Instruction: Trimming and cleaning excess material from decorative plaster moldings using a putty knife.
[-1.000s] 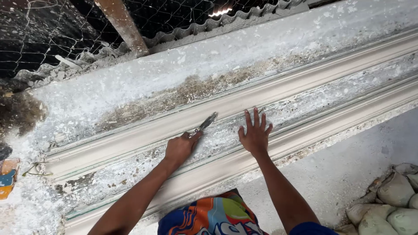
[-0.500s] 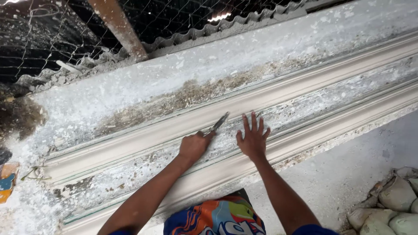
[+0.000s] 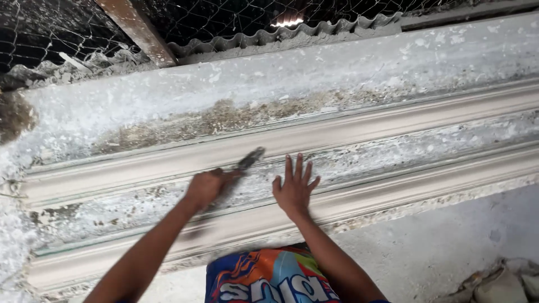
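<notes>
Left hand [image 3: 206, 186] is closed around a small scraper [image 3: 247, 160], its blade on the long white plaster moulding [image 3: 393, 120]; right hand [image 3: 294, 188] lies flat just beside it, fingers spread, with wire mesh [image 3: 50, 28] beyond

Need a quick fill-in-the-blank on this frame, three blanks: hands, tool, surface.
1. The left hand grips a small ____ whose blade touches the long plaster moulding.
2. The right hand rests flat with its fingers ____.
3. Above the moulded bench, a corrugated sheet runs under wire ____.

Missing words: scraper; spread; mesh
</notes>
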